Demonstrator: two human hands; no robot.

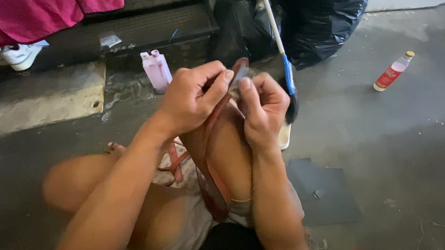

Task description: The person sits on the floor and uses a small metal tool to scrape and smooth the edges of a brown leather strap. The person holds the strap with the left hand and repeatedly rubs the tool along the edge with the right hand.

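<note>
My left hand (193, 97) and my right hand (263, 109) meet above my raised knee. Both pinch the top end of a reddish-brown leather strap (210, 141), where a small greyish piece (238, 82) sits between my thumbs. The strap runs down along my leg to my lap, and more straps of the same colour (175, 162) lie below my left wrist. My legs are bent on a grey concrete floor. What the small piece is stays too blurred to tell.
A pink plastic bottle (156, 71) stands beyond my left hand. A white stick with a blue band and dark brush tip (284, 68) leans by black bags (318, 18). A small red-labelled bottle (393, 72) lies right. A dark sheet (325, 190) lies beside my leg.
</note>
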